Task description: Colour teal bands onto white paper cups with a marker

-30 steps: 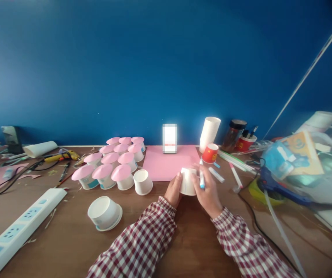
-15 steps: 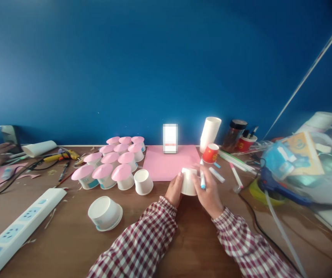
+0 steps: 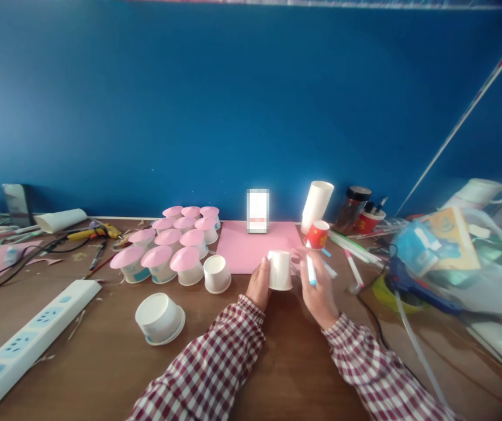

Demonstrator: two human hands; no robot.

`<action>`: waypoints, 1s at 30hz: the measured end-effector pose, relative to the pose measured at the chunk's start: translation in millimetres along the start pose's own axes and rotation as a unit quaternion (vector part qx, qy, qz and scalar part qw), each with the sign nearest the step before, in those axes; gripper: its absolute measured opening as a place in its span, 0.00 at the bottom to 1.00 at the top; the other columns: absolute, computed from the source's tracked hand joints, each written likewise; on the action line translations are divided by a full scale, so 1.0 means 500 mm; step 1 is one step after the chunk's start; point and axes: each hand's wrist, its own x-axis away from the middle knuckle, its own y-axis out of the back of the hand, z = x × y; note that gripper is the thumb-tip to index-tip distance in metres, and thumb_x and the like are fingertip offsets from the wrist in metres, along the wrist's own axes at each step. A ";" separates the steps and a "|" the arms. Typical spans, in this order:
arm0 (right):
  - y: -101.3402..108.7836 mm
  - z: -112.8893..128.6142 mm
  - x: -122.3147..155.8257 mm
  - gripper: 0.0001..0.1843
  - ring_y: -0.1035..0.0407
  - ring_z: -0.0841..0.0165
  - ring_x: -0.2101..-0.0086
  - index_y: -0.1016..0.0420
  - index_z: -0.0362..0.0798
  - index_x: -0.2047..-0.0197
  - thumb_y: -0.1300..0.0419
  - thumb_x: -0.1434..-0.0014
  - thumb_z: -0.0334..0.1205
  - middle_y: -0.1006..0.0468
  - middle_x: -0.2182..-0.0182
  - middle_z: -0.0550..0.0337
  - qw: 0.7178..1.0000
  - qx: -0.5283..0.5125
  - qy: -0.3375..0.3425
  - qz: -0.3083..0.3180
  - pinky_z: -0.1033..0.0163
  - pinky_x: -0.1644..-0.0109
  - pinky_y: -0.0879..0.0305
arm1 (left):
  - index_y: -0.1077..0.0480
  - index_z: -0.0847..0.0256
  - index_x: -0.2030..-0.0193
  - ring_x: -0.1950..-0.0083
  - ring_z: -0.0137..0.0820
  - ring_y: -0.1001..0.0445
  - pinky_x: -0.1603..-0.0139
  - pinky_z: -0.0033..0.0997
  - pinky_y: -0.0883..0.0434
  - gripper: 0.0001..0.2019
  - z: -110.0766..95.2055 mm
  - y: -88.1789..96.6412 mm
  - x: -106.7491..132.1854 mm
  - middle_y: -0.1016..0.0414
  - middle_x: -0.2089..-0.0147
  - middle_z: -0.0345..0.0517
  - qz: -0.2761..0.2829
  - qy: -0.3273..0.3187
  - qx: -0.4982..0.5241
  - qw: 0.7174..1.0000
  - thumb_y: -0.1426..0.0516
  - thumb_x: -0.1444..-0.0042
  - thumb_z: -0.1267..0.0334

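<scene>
My left hand (image 3: 259, 284) grips a small white paper cup (image 3: 280, 271), held upside down just above the wooden table (image 3: 101, 351). My right hand (image 3: 318, 288) is beside the cup, its fingers closed on a white marker with a blue tip (image 3: 311, 271). Behind the cup lies a pink paper sheet (image 3: 246, 248). A loose white cup (image 3: 217, 273) stands to the left of my hands, next to a cluster of several white cups with pink tops (image 3: 169, 242).
An upturned white bowl (image 3: 159, 318) and a white power strip (image 3: 27, 339) lie at the left. A red cup (image 3: 318, 234), a stack of white cups (image 3: 318, 204), pens and jars stand at the back right. Plastic bags and a blue glue gun (image 3: 412, 278) fill the right.
My left hand has lifted and shifted the cup slightly left, away from my right hand. The right hand with the marker has drawn off the cup. The view tilted up a little.
</scene>
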 end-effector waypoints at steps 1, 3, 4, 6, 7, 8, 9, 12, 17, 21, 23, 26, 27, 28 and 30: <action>0.003 0.002 0.005 0.16 0.29 0.61 0.51 0.35 0.49 0.44 0.52 0.33 0.41 0.26 0.50 0.50 1.000 0.005 0.001 -0.005 0.51 0.48 0.29 | 0.27 0.70 0.55 0.63 0.37 0.26 0.60 0.37 0.30 0.31 -0.002 0.000 -0.001 0.23 0.63 0.55 -0.003 0.002 0.002 1.000 0.45 0.48 0.40; 0.010 0.005 0.019 0.18 0.27 0.62 0.56 0.35 0.49 0.43 0.51 0.33 0.41 0.24 0.54 0.51 1.000 0.015 0.001 -0.021 0.52 0.52 0.28 | 0.27 0.70 0.57 0.64 0.36 0.26 0.61 0.36 0.30 0.30 -0.004 0.000 -0.004 0.23 0.65 0.53 -0.012 -0.002 -0.004 1.000 0.44 0.49 0.40; 0.014 0.007 0.026 0.18 0.26 0.62 0.58 0.35 0.50 0.42 0.51 0.33 0.41 0.23 0.56 0.51 0.999 0.021 0.005 -0.030 0.53 0.53 0.27 | 0.27 0.70 0.57 0.64 0.36 0.26 0.61 0.36 0.30 0.30 -0.004 -0.001 -0.005 0.23 0.66 0.52 -0.014 -0.001 -0.005 1.000 0.44 0.49 0.40; 0.018 0.012 0.038 0.19 0.26 0.62 0.61 0.33 0.50 0.42 0.50 0.34 0.41 0.22 0.60 0.52 0.998 0.035 0.024 -0.043 0.53 0.55 0.27 | 0.27 0.69 0.58 0.64 0.36 0.26 0.62 0.35 0.30 0.29 -0.005 -0.002 -0.007 0.24 0.67 0.52 -0.022 0.002 -0.001 1.000 0.44 0.49 0.40; 0.020 0.014 0.043 0.18 0.26 0.61 0.62 0.31 0.50 0.44 0.49 0.35 0.41 0.21 0.61 0.52 0.998 0.039 0.037 -0.045 0.53 0.55 0.27 | 0.28 0.69 0.58 0.64 0.35 0.26 0.62 0.34 0.29 0.28 -0.006 -0.002 -0.007 0.24 0.66 0.52 -0.020 0.006 -0.004 1.000 0.43 0.49 0.41; 0.021 0.015 0.046 0.17 0.26 0.61 0.62 0.29 0.49 0.46 0.49 0.35 0.42 0.21 0.61 0.52 0.997 0.039 0.047 -0.046 0.53 0.56 0.27 | 0.28 0.69 0.58 0.65 0.34 0.26 0.63 0.32 0.29 0.28 -0.008 -0.003 -0.007 0.24 0.66 0.52 -0.022 0.002 -0.003 1.000 0.44 0.48 0.41; 0.022 0.017 0.047 0.16 0.25 0.62 0.63 0.28 0.49 0.48 0.48 0.35 0.42 0.21 0.61 0.52 0.997 0.036 0.051 -0.047 0.53 0.57 0.26 | 0.28 0.70 0.57 0.64 0.34 0.26 0.63 0.32 0.29 0.28 -0.010 -0.004 -0.006 0.24 0.65 0.53 -0.021 0.005 0.004 1.000 0.44 0.47 0.42; 0.021 0.017 0.047 0.13 0.26 0.65 0.68 0.26 0.48 0.52 0.47 0.36 0.41 0.21 0.64 0.54 0.997 0.028 0.047 -0.046 0.57 0.62 0.26 | 0.30 0.71 0.55 0.63 0.34 0.25 0.61 0.33 0.27 0.27 -0.019 -0.007 -0.005 0.23 0.62 0.55 -0.038 0.053 0.038 0.997 0.47 0.43 0.44; 0.017 0.019 0.041 0.11 0.26 0.67 0.68 0.27 0.46 0.55 0.46 0.37 0.38 0.22 0.68 0.56 1.000 -0.002 0.016 -0.025 0.61 0.64 0.26 | 0.31 0.71 0.51 0.63 0.34 0.24 0.60 0.33 0.26 0.26 -0.026 -0.006 -0.007 0.23 0.58 0.58 -0.039 0.070 0.067 0.994 0.52 0.39 0.47; 0.015 0.026 0.036 0.09 0.26 0.66 0.63 0.27 0.47 0.55 0.44 0.38 0.37 0.22 0.64 0.55 0.999 0.010 0.050 -0.018 0.60 0.59 0.27 | 0.31 0.72 0.52 0.63 0.33 0.24 0.60 0.33 0.26 0.25 -0.023 -0.003 -0.008 0.24 0.59 0.58 -0.027 0.063 0.065 0.996 0.52 0.38 0.48; 0.014 0.029 0.035 0.07 0.27 0.65 0.62 0.27 0.47 0.57 0.42 0.40 0.36 0.22 0.64 0.55 0.997 0.028 0.072 -0.027 0.59 0.57 0.27 | 0.32 0.71 0.52 0.62 0.34 0.24 0.60 0.33 0.26 0.25 -0.021 -0.002 -0.009 0.23 0.59 0.57 -0.028 0.058 0.063 0.996 0.52 0.39 0.48; 0.012 0.029 0.039 0.06 0.27 0.66 0.66 0.28 0.47 0.59 0.43 0.39 0.36 0.23 0.67 0.56 0.998 0.025 0.054 -0.016 0.61 0.61 0.27 | 0.31 0.71 0.53 0.63 0.33 0.25 0.61 0.32 0.27 0.25 -0.018 -0.003 -0.009 0.24 0.61 0.56 -0.035 0.052 0.045 0.997 0.50 0.40 0.47; 0.012 0.029 0.041 0.06 0.27 0.67 0.67 0.28 0.46 0.59 0.43 0.39 0.36 0.23 0.67 0.56 0.999 0.021 0.043 -0.009 0.62 0.63 0.28 | 0.31 0.70 0.53 0.64 0.33 0.25 0.62 0.31 0.28 0.25 -0.017 -0.003 -0.009 0.24 0.62 0.55 -0.034 0.047 0.034 0.998 0.49 0.41 0.46; 0.011 0.028 0.042 0.06 0.27 0.67 0.68 0.28 0.46 0.59 0.43 0.39 0.36 0.23 0.68 0.56 0.999 0.020 0.036 -0.004 0.63 0.64 0.28 | 0.31 0.70 0.54 0.65 0.32 0.26 0.63 0.31 0.28 0.25 -0.016 -0.004 -0.009 0.24 0.63 0.54 -0.032 0.042 0.022 0.998 0.48 0.42 0.45; 0.011 0.029 0.045 0.06 0.27 0.68 0.69 0.28 0.46 0.59 0.43 0.39 0.37 0.23 0.68 0.56 0.999 0.027 0.044 0.000 0.63 0.65 0.28 | 0.30 0.69 0.57 0.68 0.30 0.27 0.65 0.29 0.30 0.25 -0.016 -0.005 -0.008 0.25 0.66 0.51 -0.032 0.029 -0.002 0.999 0.48 0.43 0.44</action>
